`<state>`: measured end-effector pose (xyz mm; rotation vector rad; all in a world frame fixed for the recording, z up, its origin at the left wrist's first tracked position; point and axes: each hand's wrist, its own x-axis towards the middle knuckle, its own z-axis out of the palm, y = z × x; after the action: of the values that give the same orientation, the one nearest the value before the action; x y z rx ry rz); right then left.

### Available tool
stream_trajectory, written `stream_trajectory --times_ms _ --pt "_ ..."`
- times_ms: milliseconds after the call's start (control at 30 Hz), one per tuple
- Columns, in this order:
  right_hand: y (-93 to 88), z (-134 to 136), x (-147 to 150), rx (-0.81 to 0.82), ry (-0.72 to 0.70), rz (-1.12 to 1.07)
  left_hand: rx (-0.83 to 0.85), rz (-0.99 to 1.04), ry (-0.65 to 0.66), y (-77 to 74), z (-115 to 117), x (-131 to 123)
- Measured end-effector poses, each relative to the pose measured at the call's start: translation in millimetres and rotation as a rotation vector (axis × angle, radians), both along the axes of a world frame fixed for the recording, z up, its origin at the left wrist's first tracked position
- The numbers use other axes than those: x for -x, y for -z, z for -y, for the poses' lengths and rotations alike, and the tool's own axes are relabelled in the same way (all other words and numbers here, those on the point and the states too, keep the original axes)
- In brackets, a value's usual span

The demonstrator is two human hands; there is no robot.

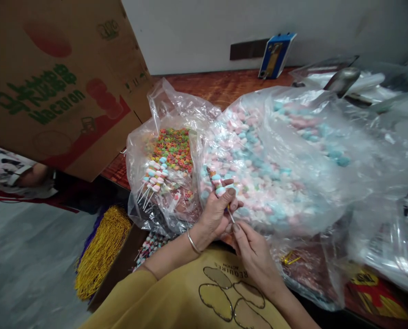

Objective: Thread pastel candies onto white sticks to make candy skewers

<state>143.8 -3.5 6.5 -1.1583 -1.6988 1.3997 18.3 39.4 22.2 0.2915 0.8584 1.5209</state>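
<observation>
My left hand point(217, 212), with a bracelet at the wrist, is closed around a candy skewer point(219, 184) with pastel pieces on it. The white stick point(231, 215) points down toward me, and my right hand point(246, 240) pinches its lower end. Just beyond my hands lies a large clear bag of pink, blue and white candies point(258, 169). To the left, several finished-looking candy skewers point(156, 176) rest in another clear bag point(138, 141), beside small colourful ring-shaped pieces point(174, 148).
A big cardboard box point(63, 82) stands at the left. A blue device point(277, 55) leans near the wall, and a metal scoop point(342, 81) lies at the right. Gold bead strands point(104, 251) hang low on the left. A small bag with gold ties point(291, 258) sits at the front right.
</observation>
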Motion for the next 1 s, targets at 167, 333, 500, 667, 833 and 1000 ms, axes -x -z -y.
stream_trajectory --times_ms 167,333,500,667,833,1000 --pt "14.0 -12.1 7.8 -0.033 0.128 -0.054 0.008 -0.047 0.046 6.4 10.4 -17.9" --pt "25.7 -15.6 8.3 -0.019 0.184 -0.129 0.025 -0.107 0.175 14.3 21.1 -17.5" --pt "26.2 -8.5 4.0 -0.104 0.187 -0.104 -0.022 -0.094 0.02 9.0 24.8 0.2" --pt "26.1 -3.3 7.2 -0.266 0.18 -0.026 0.065 -0.164 -0.017 1.6 15.3 9.3" --pt "29.9 -1.3 10.2 -0.245 0.198 -0.056 0.121 -0.207 0.039 9.9 18.3 1.1" --pt "27.5 -2.4 11.6 -0.017 0.194 -0.212 0.111 -0.25 0.023 22.1 22.8 -4.3"
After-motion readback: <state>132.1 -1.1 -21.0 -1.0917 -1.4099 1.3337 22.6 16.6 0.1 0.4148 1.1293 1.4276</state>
